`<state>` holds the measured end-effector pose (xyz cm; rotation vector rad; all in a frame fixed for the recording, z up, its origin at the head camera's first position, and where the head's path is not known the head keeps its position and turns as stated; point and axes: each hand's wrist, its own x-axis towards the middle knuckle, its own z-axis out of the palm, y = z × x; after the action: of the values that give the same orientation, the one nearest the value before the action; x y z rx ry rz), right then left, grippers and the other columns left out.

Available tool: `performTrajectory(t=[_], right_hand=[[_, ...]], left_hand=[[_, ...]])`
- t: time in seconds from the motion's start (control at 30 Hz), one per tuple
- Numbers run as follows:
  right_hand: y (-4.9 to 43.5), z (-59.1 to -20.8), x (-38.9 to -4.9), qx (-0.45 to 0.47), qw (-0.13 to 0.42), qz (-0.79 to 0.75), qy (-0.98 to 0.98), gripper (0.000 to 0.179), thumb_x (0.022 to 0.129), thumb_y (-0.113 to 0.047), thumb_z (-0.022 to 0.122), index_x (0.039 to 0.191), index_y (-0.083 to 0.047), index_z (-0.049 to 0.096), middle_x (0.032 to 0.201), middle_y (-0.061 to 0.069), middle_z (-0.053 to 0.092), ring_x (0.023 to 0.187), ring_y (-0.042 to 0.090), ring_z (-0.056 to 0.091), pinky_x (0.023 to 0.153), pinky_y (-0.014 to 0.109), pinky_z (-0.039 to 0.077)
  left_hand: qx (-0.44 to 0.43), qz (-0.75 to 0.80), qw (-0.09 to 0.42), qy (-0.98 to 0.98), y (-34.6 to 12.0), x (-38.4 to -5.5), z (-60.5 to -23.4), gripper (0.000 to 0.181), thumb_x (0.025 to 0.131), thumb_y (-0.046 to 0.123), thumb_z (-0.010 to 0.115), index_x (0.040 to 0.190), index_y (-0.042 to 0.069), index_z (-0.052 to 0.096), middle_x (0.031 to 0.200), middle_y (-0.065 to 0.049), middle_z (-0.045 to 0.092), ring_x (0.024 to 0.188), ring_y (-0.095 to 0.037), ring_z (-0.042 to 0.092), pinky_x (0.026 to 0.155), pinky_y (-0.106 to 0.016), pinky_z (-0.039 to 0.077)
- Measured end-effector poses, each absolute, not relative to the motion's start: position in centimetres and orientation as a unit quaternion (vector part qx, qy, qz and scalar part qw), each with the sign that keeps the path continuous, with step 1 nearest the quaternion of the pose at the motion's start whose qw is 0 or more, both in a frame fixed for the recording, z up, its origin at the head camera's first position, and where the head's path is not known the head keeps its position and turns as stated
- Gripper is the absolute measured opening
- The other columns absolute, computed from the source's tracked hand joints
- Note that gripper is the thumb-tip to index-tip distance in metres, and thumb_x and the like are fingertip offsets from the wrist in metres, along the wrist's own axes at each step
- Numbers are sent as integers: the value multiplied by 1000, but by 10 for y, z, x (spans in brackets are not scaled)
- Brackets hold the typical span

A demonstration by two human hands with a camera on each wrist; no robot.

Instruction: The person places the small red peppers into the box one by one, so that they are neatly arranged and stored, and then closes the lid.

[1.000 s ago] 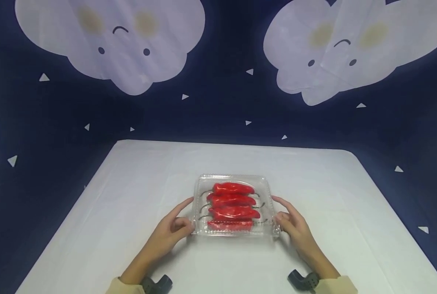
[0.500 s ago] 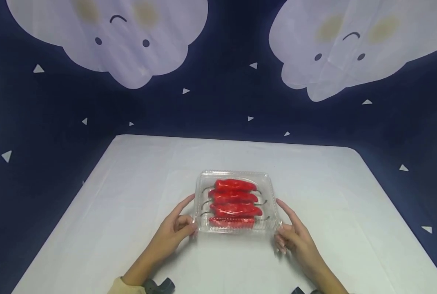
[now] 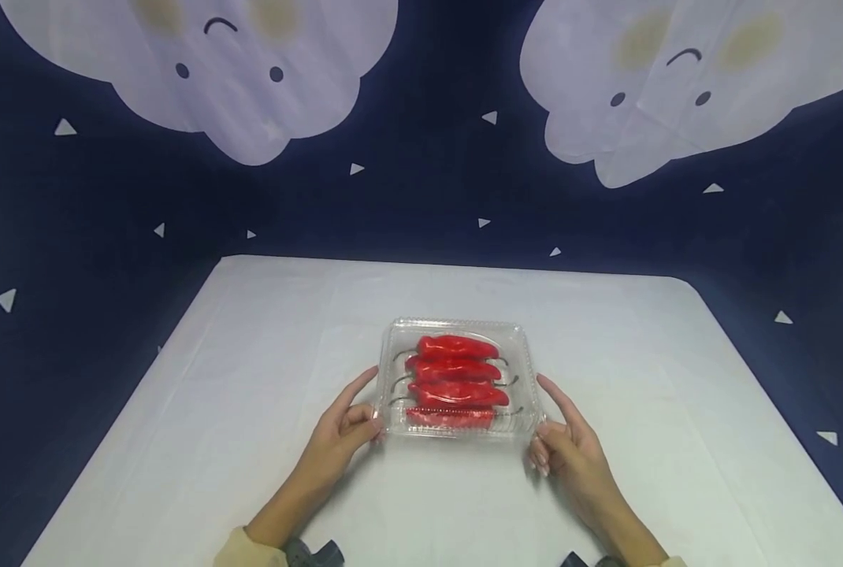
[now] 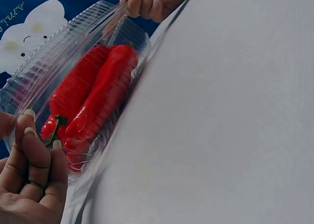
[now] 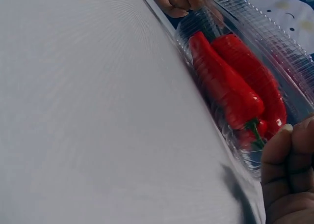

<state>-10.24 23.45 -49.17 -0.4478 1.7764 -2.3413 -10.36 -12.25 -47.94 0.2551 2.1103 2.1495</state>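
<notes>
A clear plastic clamshell box (image 3: pixel 457 324) rests on the white table, its ribbed lid lying over the base. Inside, several red peppers (image 3: pixel 457 370) with thin green stems lie side by side. At the near left corner, my left hand (image 3: pixel 336 441) pinches the rim between thumb and curled fingers, its index finger stretched along the left side. My right hand (image 3: pixel 577 457) holds the near right corner likewise, index finger extended along the right side. Both wrist views show the peppers (image 4: pixel 93 96) through the front wall, and the fingertips at the rim.
The white table (image 3: pixel 308 307) spreads around the box on all sides. Behind it hangs a dark blue cloth (image 3: pixel 421 197) with pale clouds and small white triangles. Dark wrist straps (image 3: pixel 315 555) show at the bottom edge.
The head view has shifted slightly, so everything sits higher in it. The right hand's lower fingers have come into sight below its thumb. The box stays between both hands.
</notes>
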Motion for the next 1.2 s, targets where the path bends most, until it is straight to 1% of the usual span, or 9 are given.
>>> performTrajectory(t=[0.2, 0.47, 0.57, 0.7, 0.87, 0.97, 1.03, 1.1, 1.2], right_hand=[[237, -492, -101, -141, 82, -787, 595, 72, 104, 6, 40, 165, -18, 10, 66, -1, 52, 60, 8, 50, 61, 20, 50], [236, -491, -104, -140, 61, -773, 616, 65, 108, 1, 39, 165, -16, 13, 73, 0, 52, 66, 8, 51, 61, 24, 50], [235, -490, -104, -137, 44, -759, 636, 60, 108, -2, 40, 163, -12, 17, 77, 0, 54, 68, 8, 53, 60, 23, 50], [233, -489, -103, -131, 12, -744, 655, 55, 109, -4, 40, 161, -8, 23, 80, 3, 60, 69, 10, 57, 59, 23, 52], [231, -488, -103, -106, -15, -728, 677, 52, 109, -6, 42, 160, -8, 28, 80, 8, 63, 69, 13, 60, 58, 26, 54], [233, -490, -104, -92, -53, -678, 727, 50, 109, -9, 45, 158, -9, 34, 85, 13, 67, 72, 15, 65, 64, 26, 57], [236, -491, -105, -79, -97, -618, 776, 49, 109, -10, 48, 157, -12, 39, 97, 13, 71, 81, 14, 69, 71, 23, 58], [242, -490, -106, -69, -150, -541, 824, 48, 109, -13, 49, 156, -17, 42, 117, 10, 72, 101, 11, 70, 85, 18, 55], [252, -485, -109, -79, -208, -446, 867, 52, 107, -13, 51, 157, -21, 41, 148, 5, 56, 136, 11, 50, 109, 18, 39]], left_hand=[[89, 731, 60, 674, -118, -100, -481, 73, 97, 3, 64, 161, 17, 31, 88, -19, 65, 81, -15, 64, 78, -27, 56], [99, 690, 23, 716, -115, -96, -482, 70, 100, 8, 64, 161, 18, 31, 87, -19, 66, 79, -21, 64, 77, -25, 56], [120, 649, -15, 751, -117, -96, -482, 67, 100, 10, 65, 160, 15, 33, 87, -16, 68, 77, -22, 65, 75, -25, 56], [120, 595, -89, 790, -126, -95, -479, 62, 101, 11, 65, 157, 13, 38, 88, -6, 71, 77, -25, 66, 73, -25, 55], [107, 480, -187, 850, -137, -95, -477, 56, 100, 14, 66, 153, 15, 47, 90, 2, 69, 79, -15, 65, 73, -29, 54], [114, 352, -221, 902, -143, -96, -479, 52, 100, 22, 66, 149, 14, 53, 99, 1, 68, 92, -15, 64, 80, -37, 55], [119, 294, -229, 920, -148, -97, -480, 50, 99, 24, 66, 146, 12, 56, 110, -5, 68, 103, -24, 63, 88, -45, 54], [117, 274, -227, 927, -151, -98, -480, 48, 100, 25, 63, 145, 9, 57, 125, -11, 66, 118, -32, 59, 97, -53, 49], [117, 285, -219, 926, -151, -102, -475, 50, 103, 26, 59, 149, 9, 53, 145, -14, 56, 135, -38, 49, 109, -60, 39]])
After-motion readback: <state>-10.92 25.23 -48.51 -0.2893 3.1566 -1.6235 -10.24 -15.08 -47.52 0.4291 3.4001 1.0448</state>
